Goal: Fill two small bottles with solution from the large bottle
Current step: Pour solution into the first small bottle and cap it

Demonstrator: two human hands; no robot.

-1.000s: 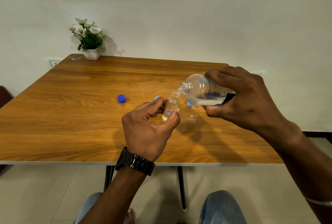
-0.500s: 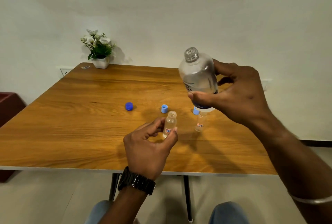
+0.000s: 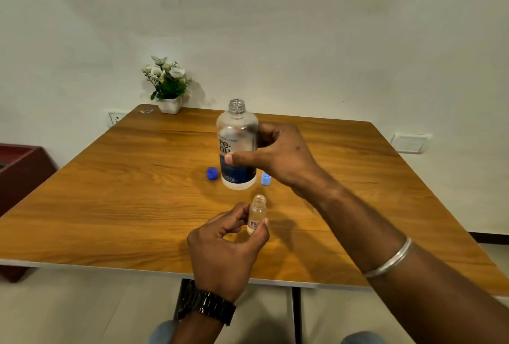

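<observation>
Honestly, gotta set large bottle (image 3: 237,148), gripped upright in right hand (image 3: 278,155), down gently; left hand (image 3: 224,250) pinching small bottle (image 3: 256,214), ready for capping.

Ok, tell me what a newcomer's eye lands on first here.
First the large bottle, uncapped and upright at the table's centre, gripped by the right hand. Next the small open bottle pinched in the left hand nearer the front edge. A dark blue cap lies left of the large bottle.
</observation>
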